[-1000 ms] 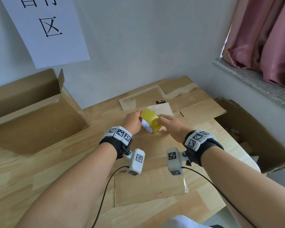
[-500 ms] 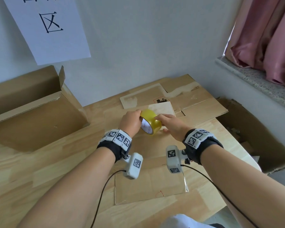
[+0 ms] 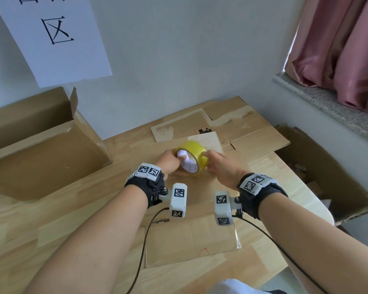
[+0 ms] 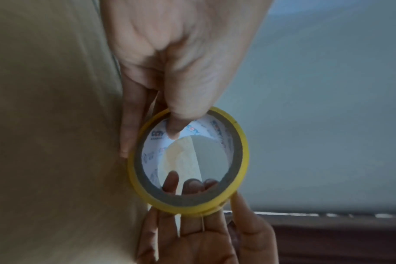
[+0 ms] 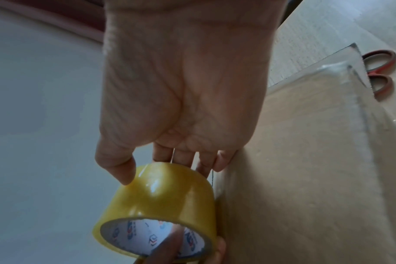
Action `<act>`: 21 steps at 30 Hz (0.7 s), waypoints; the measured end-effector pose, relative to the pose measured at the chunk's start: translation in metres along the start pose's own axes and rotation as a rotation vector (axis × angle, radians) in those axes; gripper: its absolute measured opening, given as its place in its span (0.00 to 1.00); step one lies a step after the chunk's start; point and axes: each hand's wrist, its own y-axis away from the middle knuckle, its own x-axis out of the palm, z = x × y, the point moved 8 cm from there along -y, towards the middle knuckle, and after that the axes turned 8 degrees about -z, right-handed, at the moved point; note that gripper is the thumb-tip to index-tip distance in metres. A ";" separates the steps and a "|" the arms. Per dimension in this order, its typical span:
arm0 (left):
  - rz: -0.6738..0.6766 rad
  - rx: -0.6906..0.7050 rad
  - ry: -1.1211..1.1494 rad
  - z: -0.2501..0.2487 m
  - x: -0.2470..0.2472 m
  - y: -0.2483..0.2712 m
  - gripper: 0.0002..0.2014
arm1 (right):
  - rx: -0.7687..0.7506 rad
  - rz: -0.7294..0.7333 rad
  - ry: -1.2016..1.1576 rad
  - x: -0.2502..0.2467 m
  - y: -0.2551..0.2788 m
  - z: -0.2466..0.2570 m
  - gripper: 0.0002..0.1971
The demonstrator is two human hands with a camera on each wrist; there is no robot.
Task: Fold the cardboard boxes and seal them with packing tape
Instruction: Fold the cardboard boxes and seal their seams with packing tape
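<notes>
A yellow roll of packing tape (image 3: 192, 157) is held just above a flattened cardboard box (image 3: 189, 236) on the wooden table. My left hand (image 3: 174, 164) grips the roll's left rim, with its thumb (image 4: 176, 125) inside the white printed core. My right hand (image 3: 210, 164) holds the roll from the right: the thumb (image 5: 120, 166) lies on the glossy outer face and the fingers (image 4: 192, 232) curl round behind it. In the left wrist view the tape roll (image 4: 187, 162) shows end-on. In the right wrist view the tape roll (image 5: 160, 196) shows from its side.
More flattened cardboard (image 3: 242, 128) lies at the table's back right. An open carton (image 3: 40, 149) stands on the left against the wall. Another open carton (image 3: 319, 170) sits below the table's right edge. Red-handled scissors (image 5: 379, 71) lie beside the flat box.
The roll has turned slightly, so its open core faces me more and the left thumb shows inside it. Both hands stay on it in the same place.
</notes>
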 end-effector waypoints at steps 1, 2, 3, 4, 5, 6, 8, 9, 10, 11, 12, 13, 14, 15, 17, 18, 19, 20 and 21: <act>0.021 -0.029 0.033 0.002 0.003 0.002 0.08 | 0.004 -0.004 0.001 0.001 0.000 0.001 0.11; 0.025 -0.042 0.045 0.004 0.005 0.002 0.09 | 0.007 0.000 0.003 0.002 0.001 0.001 0.11; 0.009 -0.032 -0.013 0.002 0.003 0.002 0.11 | 0.011 0.002 -0.001 0.002 0.001 0.000 0.11; -0.012 0.013 -0.123 0.000 0.001 -0.001 0.13 | 0.014 0.001 -0.007 0.002 0.002 0.000 0.11; -0.052 0.074 -0.259 -0.007 -0.004 0.000 0.15 | 0.018 -0.001 -0.013 0.002 0.001 -0.001 0.12; -0.103 0.138 -0.351 -0.014 -0.009 0.000 0.15 | 0.024 -0.006 -0.016 0.002 0.000 -0.001 0.11; -0.155 0.259 -0.419 -0.027 -0.016 0.005 0.15 | 0.035 -0.018 -0.014 0.001 -0.002 -0.003 0.10; -0.170 0.298 -0.432 -0.032 -0.018 0.008 0.16 | 0.039 -0.022 -0.013 0.002 -0.002 -0.003 0.10; -0.185 0.332 -0.449 -0.034 -0.018 0.010 0.18 | 0.041 -0.021 -0.019 0.002 -0.002 -0.003 0.10; -0.190 0.346 -0.468 -0.034 -0.018 0.013 0.19 | 0.040 -0.014 -0.027 0.003 -0.002 -0.003 0.10; -0.191 0.356 -0.480 -0.033 -0.017 0.014 0.20 | 0.040 -0.007 -0.028 0.003 -0.001 -0.003 0.11; -0.195 0.353 -0.476 -0.031 -0.017 0.016 0.21 | 0.039 -0.004 -0.024 0.003 0.000 -0.002 0.12; -0.204 0.350 -0.465 -0.029 -0.017 0.017 0.22 | 0.036 -0.004 -0.019 0.003 0.002 -0.002 0.12; -0.206 0.345 -0.455 -0.028 -0.017 0.019 0.23 | 0.032 -0.002 -0.013 0.003 0.002 -0.002 0.13; -0.215 0.336 -0.445 -0.024 -0.016 0.021 0.25 | 0.022 0.007 0.007 0.004 0.001 -0.002 0.13; -0.220 0.336 -0.447 -0.023 -0.016 0.020 0.26 | 0.024 0.009 0.025 0.003 0.000 -0.003 0.13; -0.218 0.334 -0.450 -0.022 -0.015 0.021 0.26 | 0.023 0.012 0.038 0.004 0.000 -0.003 0.13; -0.219 0.340 -0.447 -0.022 -0.015 0.020 0.27 | 0.021 0.018 0.049 0.004 0.000 -0.003 0.13; -0.220 0.339 -0.450 -0.022 -0.015 0.020 0.27 | 0.021 0.020 0.051 0.004 -0.001 -0.002 0.12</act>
